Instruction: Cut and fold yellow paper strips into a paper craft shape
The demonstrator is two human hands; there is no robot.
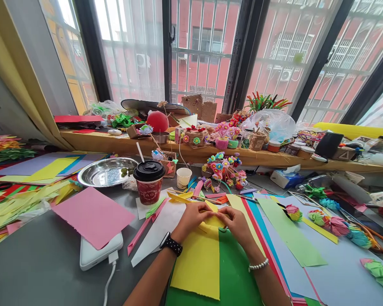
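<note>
My left hand [194, 216], with a dark watch on its wrist, pinches a small piece of yellow paper [214, 220]. Meeting it at the fingertips, my right hand [231, 221] grips the same piece from the other side; a beaded bracelet circles that wrist. Beneath both hands lies a larger yellow paper sheet [198, 267], partly over a green sheet [232, 272]. Just beyond the left fingers is a folded yellow strip [180, 197]. The fingers cover part of the held piece, so its folds are hard to make out.
A lidded red cup [149, 187] with a straw stands ahead on the left, near a metal plate [94, 172] and a paper cup [184, 177]. Pink paper [94, 216] rests on a white power bank [98, 253]. Coloured sheets [293, 229] and paper flowers [338, 225] cover the right side.
</note>
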